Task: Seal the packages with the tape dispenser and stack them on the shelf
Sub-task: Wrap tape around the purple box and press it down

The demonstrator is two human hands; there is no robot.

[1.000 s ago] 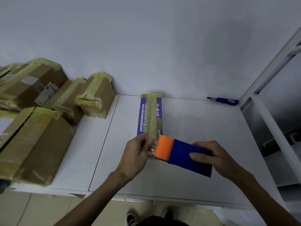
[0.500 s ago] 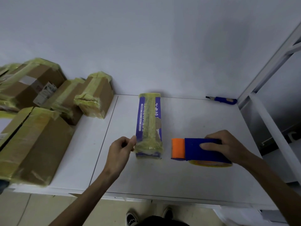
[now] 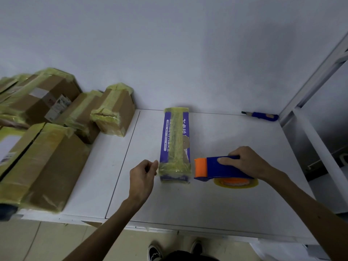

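The box (image 3: 174, 140) lies on the desk (image 3: 226, 204) between our hands, long axis pointing at the wall (image 3: 169, 53). Our left hand (image 3: 142, 176), loosely curled and empty, is just beside its near corner; our right hand (image 3: 244, 162) grips the dispenser (image 3: 216, 170).

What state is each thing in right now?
purple box: taped lengthwise, lying flat
tape dispenser: lying on table, gripped by right hand
left hand: curled beside purple box's near end, grip unclear
utility knife: lying far right, untouched
brown boxes: taped, piled at left
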